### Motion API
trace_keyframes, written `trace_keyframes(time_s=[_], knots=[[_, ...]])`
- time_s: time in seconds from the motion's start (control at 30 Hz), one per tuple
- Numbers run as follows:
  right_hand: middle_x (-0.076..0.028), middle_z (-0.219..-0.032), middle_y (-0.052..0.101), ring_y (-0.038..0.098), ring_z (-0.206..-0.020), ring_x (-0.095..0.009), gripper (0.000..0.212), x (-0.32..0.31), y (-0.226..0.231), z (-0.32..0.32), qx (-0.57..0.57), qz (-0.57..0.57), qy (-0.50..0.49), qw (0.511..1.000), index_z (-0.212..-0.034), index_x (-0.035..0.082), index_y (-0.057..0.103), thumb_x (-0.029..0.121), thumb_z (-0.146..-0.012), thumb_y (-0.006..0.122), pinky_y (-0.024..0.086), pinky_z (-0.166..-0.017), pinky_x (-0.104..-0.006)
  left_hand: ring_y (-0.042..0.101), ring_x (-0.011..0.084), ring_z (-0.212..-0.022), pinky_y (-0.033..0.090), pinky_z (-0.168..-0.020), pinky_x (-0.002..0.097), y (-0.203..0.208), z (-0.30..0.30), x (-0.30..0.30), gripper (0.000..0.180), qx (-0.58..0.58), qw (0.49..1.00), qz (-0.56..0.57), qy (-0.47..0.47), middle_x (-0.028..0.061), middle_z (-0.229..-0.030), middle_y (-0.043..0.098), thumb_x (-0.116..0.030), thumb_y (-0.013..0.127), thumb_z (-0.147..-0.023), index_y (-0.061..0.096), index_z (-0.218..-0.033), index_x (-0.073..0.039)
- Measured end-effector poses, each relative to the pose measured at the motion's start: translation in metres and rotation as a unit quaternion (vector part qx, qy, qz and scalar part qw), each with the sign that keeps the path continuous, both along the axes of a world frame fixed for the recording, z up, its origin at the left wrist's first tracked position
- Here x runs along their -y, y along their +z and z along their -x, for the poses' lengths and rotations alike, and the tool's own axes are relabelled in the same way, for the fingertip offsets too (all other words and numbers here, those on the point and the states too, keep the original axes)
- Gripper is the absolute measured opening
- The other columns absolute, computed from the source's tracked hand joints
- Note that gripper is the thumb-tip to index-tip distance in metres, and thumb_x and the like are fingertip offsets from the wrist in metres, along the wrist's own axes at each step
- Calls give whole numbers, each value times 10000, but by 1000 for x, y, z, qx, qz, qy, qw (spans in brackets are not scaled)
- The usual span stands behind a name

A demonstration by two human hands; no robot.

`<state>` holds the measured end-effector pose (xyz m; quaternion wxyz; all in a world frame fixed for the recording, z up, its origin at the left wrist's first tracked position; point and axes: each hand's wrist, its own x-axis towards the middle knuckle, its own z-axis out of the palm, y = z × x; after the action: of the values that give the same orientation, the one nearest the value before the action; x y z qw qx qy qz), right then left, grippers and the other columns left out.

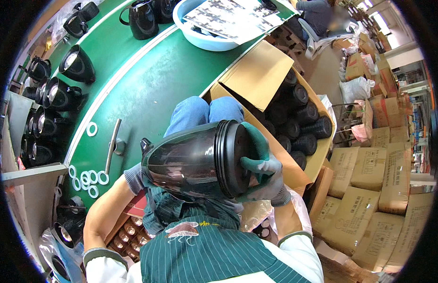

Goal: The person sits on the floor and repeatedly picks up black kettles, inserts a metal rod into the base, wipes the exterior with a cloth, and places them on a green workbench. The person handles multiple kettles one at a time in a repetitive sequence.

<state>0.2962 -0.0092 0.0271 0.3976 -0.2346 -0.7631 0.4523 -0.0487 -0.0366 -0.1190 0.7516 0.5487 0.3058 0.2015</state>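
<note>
A glossy black jug (183, 158) lies sideways across my lap, its ribbed black base (235, 160) toward the right. My right hand (268, 173), in a grey and green glove, grips that base with its fingers bent over the flat end. At the jug's narrower left end is my left hand (142, 177), also gloved. It supports the body from beneath; its fingers are mostly hidden behind the jug. On the green table to the left lie several white rings (91, 178) and a metal rod tool (113, 146).
Several black jugs (77, 63) stand along the table's left side. A light blue basin (205, 42) with printed sheets sits at the far edge. To the right, an open carton (256, 75) holds black ribbed parts (299, 113). Cardboard boxes (365, 188) are stacked beyond; another person (315, 16) sits farther off.
</note>
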Motion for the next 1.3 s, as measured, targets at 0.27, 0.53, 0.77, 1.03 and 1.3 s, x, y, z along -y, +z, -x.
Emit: trace_keyframes(time_s=[0.27, 0.53, 0.77, 1.03, 1.3], knots=[[-312, -1538, 422, 461, -1408, -449, 622, 13, -14, 5, -69, 40, -51, 996, -1136, 42, 737, 274, -611, 978, 354, -1173, -511, 508, 280, -1364, 434, -1151, 430, -7, 10, -6, 583, 32, 998, 56, 4, 131, -1567, 448, -266, 571, -1042, 383, -1555, -63], [-211, -1412, 563, 542, -1313, -368, 944, 10, -16, -2, 13, 108, -134, 985, -1473, -10, 468, 329, -718, 922, 420, -1122, -452, 519, 279, -1348, 447, -1142, 427, -48, 60, 9, 555, 205, 922, 292, 154, 127, -1557, 458, -259, 541, -1057, 387, -1551, -61], [-207, -1454, 543, 525, -1340, -293, 1046, -3, -33, -14, 34, 202, -89, 975, -1605, 29, 289, 504, -832, 810, 408, -1124, -433, 721, 240, -988, 555, -895, 357, 101, -7, -30, 572, -273, 887, -191, 319, 147, -1108, 752, -407, 743, -807, 709, -1187, 20], [-171, -1418, 604, 595, -1300, -260, 680, 19, -120, -47, 85, 180, -34, 979, -1560, 37, 385, 296, -981, 631, 455, -1083, -387, 760, 302, -967, 604, -896, 399, 158, -20, -39, 348, -298, 630, -698, 163, 135, -1031, 769, -175, 686, -786, 778, -1101, -58], [-273, -1663, 213, 242, -1541, -423, 1075, -8, -44, 30, -3, -195, -140, 971, -1637, 112, 246, 686, -842, 687, 269, -1232, -486, 728, 222, -978, 569, -897, 332, 75, 16, -10, 385, -172, 912, -146, 342, 139, -1057, 760, -212, 755, -830, 730, -1133, 24]])
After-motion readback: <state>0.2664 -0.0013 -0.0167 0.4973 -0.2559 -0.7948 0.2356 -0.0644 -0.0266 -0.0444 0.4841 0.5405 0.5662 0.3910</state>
